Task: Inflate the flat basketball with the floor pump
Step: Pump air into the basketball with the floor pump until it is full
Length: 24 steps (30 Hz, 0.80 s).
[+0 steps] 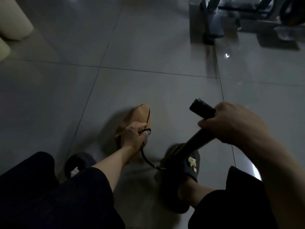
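Basketball (137, 123) pinned by left hand (133, 136) pinching hose (146, 156); right hand (231, 124) grips pump handle (202, 108).

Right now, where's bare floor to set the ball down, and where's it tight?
Bare tile lies beyond the basketball, up to the metal stand, and left of it toward the cream furniture. Crowded: between the slippers, where the left hand holds the hose and the right hand grips the pump handle.
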{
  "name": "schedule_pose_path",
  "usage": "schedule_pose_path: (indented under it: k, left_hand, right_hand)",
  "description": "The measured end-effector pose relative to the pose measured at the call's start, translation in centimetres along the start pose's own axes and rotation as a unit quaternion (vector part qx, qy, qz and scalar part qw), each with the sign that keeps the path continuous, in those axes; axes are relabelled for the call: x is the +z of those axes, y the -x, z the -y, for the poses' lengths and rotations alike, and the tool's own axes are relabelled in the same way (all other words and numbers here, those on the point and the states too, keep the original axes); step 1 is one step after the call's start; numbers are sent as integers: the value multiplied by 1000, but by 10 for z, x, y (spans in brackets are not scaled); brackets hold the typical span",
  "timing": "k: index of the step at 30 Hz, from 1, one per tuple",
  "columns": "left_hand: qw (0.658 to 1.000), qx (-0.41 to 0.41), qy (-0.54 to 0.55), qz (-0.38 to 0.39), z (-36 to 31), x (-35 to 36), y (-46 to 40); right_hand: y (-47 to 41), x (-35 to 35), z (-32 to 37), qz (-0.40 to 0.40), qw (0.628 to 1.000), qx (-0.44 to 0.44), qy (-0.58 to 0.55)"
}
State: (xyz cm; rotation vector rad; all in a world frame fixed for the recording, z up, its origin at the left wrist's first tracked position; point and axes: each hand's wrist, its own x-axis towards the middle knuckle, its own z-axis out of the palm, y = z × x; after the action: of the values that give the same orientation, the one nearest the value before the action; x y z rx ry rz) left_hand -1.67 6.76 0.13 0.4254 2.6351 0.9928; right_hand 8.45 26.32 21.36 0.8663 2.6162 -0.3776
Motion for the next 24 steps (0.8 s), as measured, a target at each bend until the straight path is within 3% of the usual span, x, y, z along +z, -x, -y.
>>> schedule_pose_path:
  k: [3,9,21,22,24]
  left_hand:
    - [999,8,24,20,1,1,-1]
    - [997,47,-32,60,0,1,-6]
    - [994,0,-90,66,-13,-9,-5]
    - [994,16,-99,41,-19,-14,-5]
    - [988,97,-79,-91,-47,-24,2]
  right_hand:
    - [9,-1,7,-13,1000,-6,4]
    - [7,68,29,14,999,-39,23]
    - [-16,90,-2,15,1000,-22,15]
    - [-15,88,-2,26,999,-35,28]
    - [-10,81,0,46,996,-62,39]
